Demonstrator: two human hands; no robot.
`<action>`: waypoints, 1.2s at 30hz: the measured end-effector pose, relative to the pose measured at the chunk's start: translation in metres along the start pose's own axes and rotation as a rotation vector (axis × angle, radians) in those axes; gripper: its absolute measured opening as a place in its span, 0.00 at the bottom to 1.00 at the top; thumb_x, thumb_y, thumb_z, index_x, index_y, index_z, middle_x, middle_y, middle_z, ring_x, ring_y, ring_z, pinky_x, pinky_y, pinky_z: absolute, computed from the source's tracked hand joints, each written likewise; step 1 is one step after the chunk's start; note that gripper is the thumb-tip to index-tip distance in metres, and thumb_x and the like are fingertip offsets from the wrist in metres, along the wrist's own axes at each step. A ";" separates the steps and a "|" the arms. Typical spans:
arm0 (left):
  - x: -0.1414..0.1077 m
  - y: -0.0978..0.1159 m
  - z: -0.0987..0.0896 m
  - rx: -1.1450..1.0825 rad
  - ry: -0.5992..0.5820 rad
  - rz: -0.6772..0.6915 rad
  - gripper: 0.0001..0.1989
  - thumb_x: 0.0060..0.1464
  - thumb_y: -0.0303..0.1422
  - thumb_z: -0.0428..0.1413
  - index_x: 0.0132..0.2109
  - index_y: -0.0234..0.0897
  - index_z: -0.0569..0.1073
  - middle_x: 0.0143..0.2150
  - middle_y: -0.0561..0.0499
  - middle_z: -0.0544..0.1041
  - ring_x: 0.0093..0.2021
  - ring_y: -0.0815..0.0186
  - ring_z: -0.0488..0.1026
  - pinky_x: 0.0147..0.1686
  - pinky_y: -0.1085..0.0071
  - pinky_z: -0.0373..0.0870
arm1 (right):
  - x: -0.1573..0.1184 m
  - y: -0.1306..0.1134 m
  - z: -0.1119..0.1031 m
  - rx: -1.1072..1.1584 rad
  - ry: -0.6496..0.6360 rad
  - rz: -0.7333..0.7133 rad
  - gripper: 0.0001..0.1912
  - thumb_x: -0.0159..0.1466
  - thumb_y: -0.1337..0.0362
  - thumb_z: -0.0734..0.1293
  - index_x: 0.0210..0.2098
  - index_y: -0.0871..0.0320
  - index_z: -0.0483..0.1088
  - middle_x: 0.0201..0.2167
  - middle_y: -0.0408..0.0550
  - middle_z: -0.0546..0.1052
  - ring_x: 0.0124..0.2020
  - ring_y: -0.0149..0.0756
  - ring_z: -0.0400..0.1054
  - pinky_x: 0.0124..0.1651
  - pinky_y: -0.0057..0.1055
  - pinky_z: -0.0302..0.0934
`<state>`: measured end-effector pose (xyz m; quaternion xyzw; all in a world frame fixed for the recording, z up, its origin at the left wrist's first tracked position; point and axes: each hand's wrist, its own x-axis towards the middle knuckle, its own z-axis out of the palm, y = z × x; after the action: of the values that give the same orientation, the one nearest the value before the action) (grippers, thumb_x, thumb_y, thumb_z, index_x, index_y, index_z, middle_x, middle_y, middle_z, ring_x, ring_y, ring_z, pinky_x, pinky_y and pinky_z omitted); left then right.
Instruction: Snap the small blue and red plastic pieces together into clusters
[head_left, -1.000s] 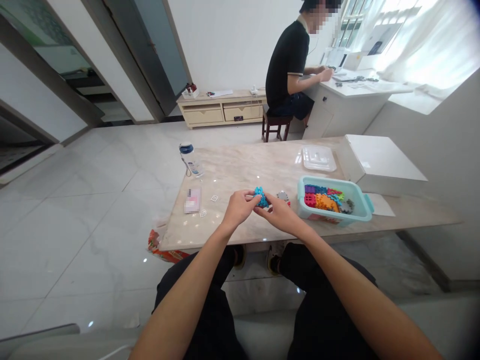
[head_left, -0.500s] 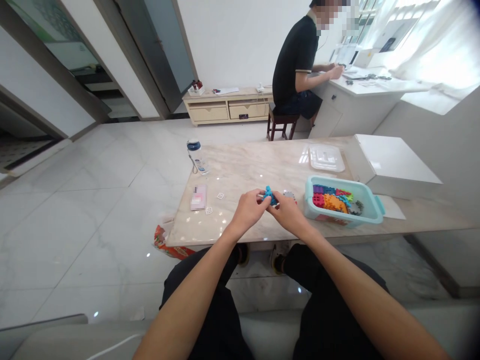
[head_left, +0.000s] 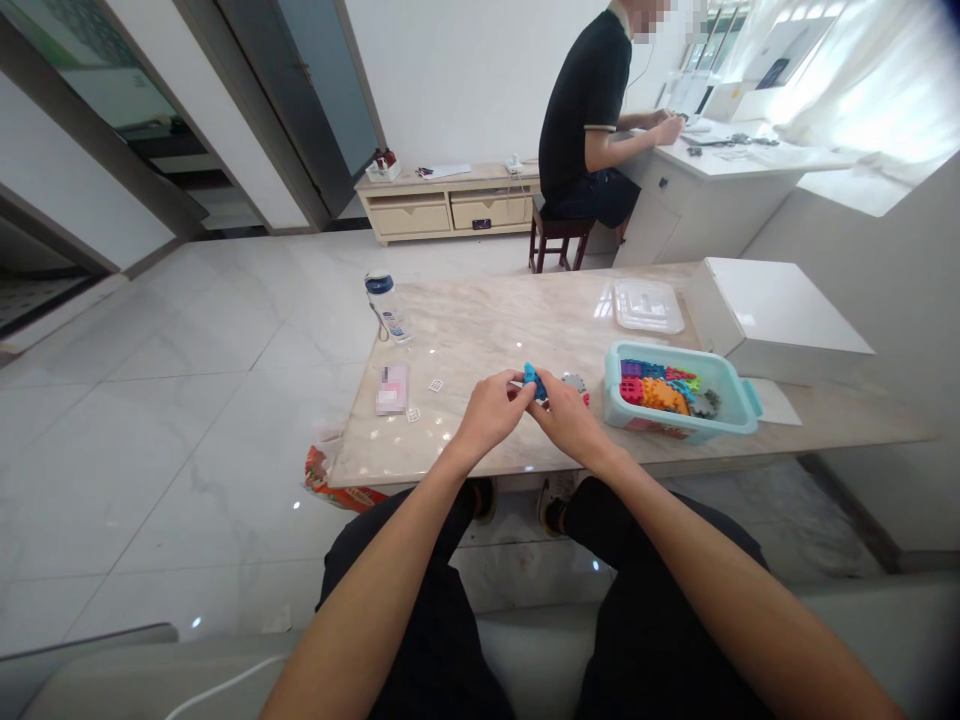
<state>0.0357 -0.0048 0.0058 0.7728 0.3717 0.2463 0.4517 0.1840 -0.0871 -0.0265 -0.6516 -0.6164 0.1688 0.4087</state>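
My left hand (head_left: 487, 417) and my right hand (head_left: 568, 420) meet above the marble tabletop (head_left: 525, 320), both gripping a small blue plastic building piece (head_left: 532, 381). Fingers hide much of that piece. Just beyond my right hand lies a grey gear-shaped piece with a touch of red (head_left: 574, 384), apart from the blue one. To the right of my hands stands a teal plastic tub (head_left: 739, 405) filled with colourful interlocking pieces (head_left: 656, 390).
A water bottle (head_left: 386, 308), a pixelated packet (head_left: 392, 388) and small cards (head_left: 435, 384) lie left on the table. Behind stand a clear plastic lid (head_left: 649, 305) and a white box (head_left: 780, 315). A seated person (head_left: 585, 130) works at a white desk beyond.
The whole view has shifted slightly. My hands have stayed together on the blue piece, which now shows a narrower part above my fingers.
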 end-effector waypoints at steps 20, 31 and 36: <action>0.003 -0.001 -0.010 -0.296 0.015 0.029 0.20 0.61 0.43 0.67 0.55 0.37 0.81 0.55 0.43 0.83 0.36 0.66 0.82 0.37 0.72 0.79 | 0.001 -0.014 -0.016 0.151 -0.088 -0.094 0.19 0.75 0.57 0.67 0.62 0.56 0.72 0.52 0.52 0.82 0.45 0.39 0.78 0.52 0.37 0.72; 0.000 0.009 -0.014 -0.292 0.049 0.016 0.17 0.59 0.45 0.68 0.48 0.37 0.81 0.45 0.47 0.84 0.35 0.65 0.81 0.34 0.73 0.76 | 0.001 -0.006 -0.013 0.149 -0.100 -0.128 0.22 0.76 0.52 0.67 0.64 0.55 0.73 0.54 0.54 0.82 0.50 0.44 0.78 0.51 0.38 0.74; 0.000 0.010 -0.017 -0.273 0.046 0.038 0.19 0.56 0.47 0.69 0.47 0.38 0.83 0.45 0.46 0.84 0.38 0.63 0.81 0.33 0.73 0.76 | 0.001 0.002 -0.015 0.087 -0.105 -0.140 0.24 0.75 0.52 0.69 0.66 0.54 0.72 0.57 0.55 0.82 0.55 0.48 0.78 0.62 0.46 0.70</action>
<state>0.0268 0.0006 0.0223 0.7050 0.3303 0.3206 0.5395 0.1964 -0.0914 -0.0180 -0.5787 -0.6732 0.2004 0.4144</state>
